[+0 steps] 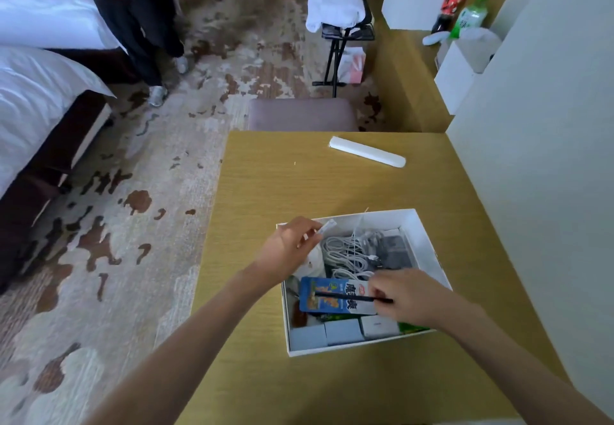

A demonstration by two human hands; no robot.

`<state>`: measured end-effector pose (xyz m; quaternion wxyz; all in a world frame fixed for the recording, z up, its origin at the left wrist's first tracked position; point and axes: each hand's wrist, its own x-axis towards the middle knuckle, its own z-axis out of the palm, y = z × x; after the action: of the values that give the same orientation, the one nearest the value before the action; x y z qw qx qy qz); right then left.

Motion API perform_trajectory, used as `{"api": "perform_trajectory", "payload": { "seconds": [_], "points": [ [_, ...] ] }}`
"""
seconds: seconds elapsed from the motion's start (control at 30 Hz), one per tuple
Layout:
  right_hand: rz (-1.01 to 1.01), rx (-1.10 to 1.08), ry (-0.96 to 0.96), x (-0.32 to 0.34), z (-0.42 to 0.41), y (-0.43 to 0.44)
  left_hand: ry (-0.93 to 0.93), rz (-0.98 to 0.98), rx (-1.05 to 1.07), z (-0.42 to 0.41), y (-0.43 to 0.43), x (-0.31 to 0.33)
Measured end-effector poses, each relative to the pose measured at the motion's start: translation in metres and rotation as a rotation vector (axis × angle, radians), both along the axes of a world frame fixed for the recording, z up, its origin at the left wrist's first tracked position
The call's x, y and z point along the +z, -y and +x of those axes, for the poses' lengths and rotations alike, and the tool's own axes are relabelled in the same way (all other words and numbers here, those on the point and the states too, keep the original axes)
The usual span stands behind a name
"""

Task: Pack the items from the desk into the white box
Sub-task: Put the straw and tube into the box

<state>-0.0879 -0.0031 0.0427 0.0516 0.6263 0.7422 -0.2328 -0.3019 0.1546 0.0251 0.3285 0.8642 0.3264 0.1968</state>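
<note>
Head view: white box (pixel 428 241) on wooden desk (pixel 272 185), nearly full — coiled grey cables (pixel 345 251), glossy blue packet (pixel 329 295). Left hand (pixel 289 245) pinches a small white piece (pixel 327 226) over the far-left corner; right hand (pixel 398 295) grips a thin black pen (pixel 345 296) over the packet. White tube (pixel 367 152) remains unpacked. Risk: pen rolls off the slick packet — snags in cables.

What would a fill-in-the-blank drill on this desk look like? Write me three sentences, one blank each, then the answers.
1. The right hand holds a thin black ____ over the blue packet.
2. The coiled cables lie in the box's ____ half.
3. The long white wrapped item lies on the ____, outside the white box.

Answers: stick; far; desk
</note>
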Motion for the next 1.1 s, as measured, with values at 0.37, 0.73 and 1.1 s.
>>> {"api": "perform_trajectory", "payload": {
  "seconds": [0.37, 0.73, 1.1],
  "points": [
    [0.061, 0.169, 0.112, -0.012, -0.009, 0.010, -0.230, 0.264, -0.158, -0.020, 0.063, -0.003],
    [0.081, -0.049, -0.038, -0.005, 0.024, 0.018, -0.500, 0.323, -0.346, 0.007, 0.073, -0.023],
    [0.206, -0.356, -0.274, 0.031, 0.062, -0.018, -0.150, 0.258, -0.113, 0.020, 0.023, 0.009]
  ]
}}
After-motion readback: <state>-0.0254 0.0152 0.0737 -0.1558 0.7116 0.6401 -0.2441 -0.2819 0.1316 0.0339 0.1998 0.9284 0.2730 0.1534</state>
